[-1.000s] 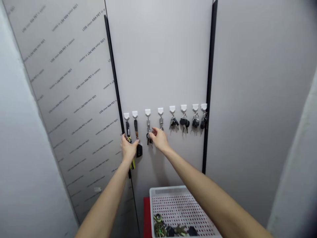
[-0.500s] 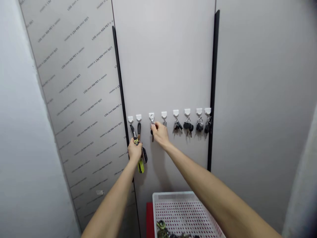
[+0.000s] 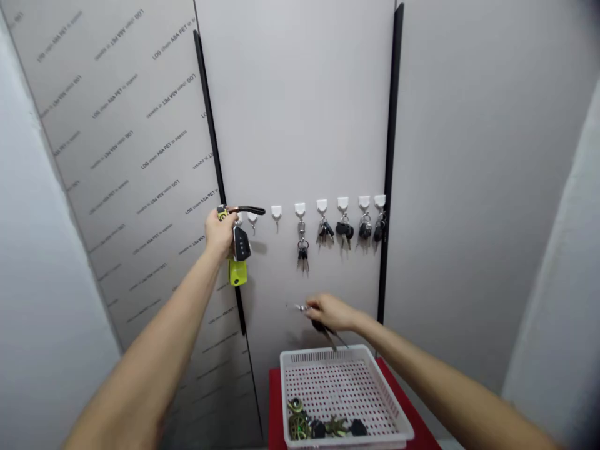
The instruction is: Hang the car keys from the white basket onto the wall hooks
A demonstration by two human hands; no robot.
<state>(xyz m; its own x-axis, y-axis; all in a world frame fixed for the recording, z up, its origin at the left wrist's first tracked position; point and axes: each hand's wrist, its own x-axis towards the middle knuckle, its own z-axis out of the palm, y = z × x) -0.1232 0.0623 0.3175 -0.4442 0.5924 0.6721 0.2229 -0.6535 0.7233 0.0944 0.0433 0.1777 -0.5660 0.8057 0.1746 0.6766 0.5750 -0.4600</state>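
A row of white wall hooks [image 3: 300,208] crosses the grey panel. My left hand [image 3: 220,232] is up at the leftmost hooks, closed on a bunch with a black strap [image 3: 248,210], a black car fob [image 3: 241,244] and a lime-green fob [image 3: 237,272]. My right hand [image 3: 332,312] is lower, just above the far rim of the white basket [image 3: 344,356], closed on a set of keys [image 3: 328,332] that dangles below it. The third hook [image 3: 276,212] from the left is bare. Key bunches [image 3: 302,247] hang on the hooks further right.
The perforated white basket holds several key rings and fobs [image 3: 323,426] at its near end and sits on a red surface [image 3: 276,406]. A film-covered printed panel [image 3: 131,156] stands at the left. Black vertical strips [image 3: 389,156] edge the centre panel.
My right hand took the keys off the third hook and dropped down to the basket. My left hand lifted the strap bunch off the left hooks, moving up and left.
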